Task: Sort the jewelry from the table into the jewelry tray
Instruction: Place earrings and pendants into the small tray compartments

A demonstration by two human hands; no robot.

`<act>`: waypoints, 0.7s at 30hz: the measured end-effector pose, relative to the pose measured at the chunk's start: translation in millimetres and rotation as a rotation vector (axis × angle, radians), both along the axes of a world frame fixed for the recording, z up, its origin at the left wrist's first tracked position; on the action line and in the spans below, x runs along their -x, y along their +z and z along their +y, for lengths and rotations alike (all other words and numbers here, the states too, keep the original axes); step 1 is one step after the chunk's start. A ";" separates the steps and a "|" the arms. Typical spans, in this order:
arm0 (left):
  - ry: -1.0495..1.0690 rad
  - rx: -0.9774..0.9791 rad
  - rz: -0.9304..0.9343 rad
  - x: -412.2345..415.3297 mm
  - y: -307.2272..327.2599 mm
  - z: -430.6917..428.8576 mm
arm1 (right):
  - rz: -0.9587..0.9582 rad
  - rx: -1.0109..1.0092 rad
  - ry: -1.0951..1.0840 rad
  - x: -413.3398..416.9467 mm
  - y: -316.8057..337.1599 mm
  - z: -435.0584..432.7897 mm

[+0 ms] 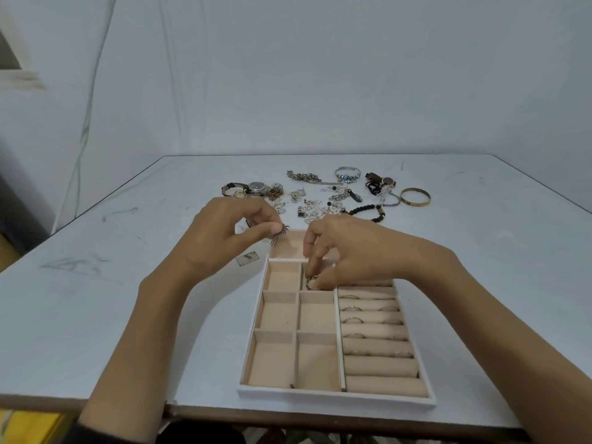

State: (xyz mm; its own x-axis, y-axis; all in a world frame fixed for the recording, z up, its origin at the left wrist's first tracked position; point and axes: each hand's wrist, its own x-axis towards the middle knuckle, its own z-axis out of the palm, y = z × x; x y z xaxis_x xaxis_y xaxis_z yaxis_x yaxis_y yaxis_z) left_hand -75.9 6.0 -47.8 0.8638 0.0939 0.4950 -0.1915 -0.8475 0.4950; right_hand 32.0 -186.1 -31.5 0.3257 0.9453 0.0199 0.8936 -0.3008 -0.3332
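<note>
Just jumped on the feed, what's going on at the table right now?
A person is sorting jewelry into the tray. The right hand pinches a small metal piece low in one of the tray's far small compartments. The left hand holds a fan-shaped pendant above the tray's far left corner. Several rings already sit in the ring rolls, and loose jewelry waits on the table.

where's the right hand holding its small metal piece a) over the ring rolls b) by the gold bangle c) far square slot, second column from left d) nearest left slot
c: the right hand pinches the small metal piece low in that slot of the jewelry tray, just left of the ring rolls; the left hand holds a fringed piece by the tray's far left corner.
</note>
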 end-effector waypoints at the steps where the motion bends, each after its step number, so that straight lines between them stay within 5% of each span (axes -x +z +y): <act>1: -0.002 -0.003 0.005 0.2 -0.2 -0.1 | -0.005 -0.008 -0.001 -0.4 -1.1 -1.1; 6: -0.016 -0.022 0.022 0.3 -0.5 1.3 | 0.130 -0.120 -0.043 -9.4 -0.5 -20.6; 11: -0.024 -0.051 0.057 -0.2 -1.2 2.0 | 0.078 -0.347 -0.361 -20.0 -9.8 -58.0; 21: -0.043 -0.078 0.110 1.1 -0.6 -1.3 | -0.028 0.126 -0.563 9.6 -46.4 -94.7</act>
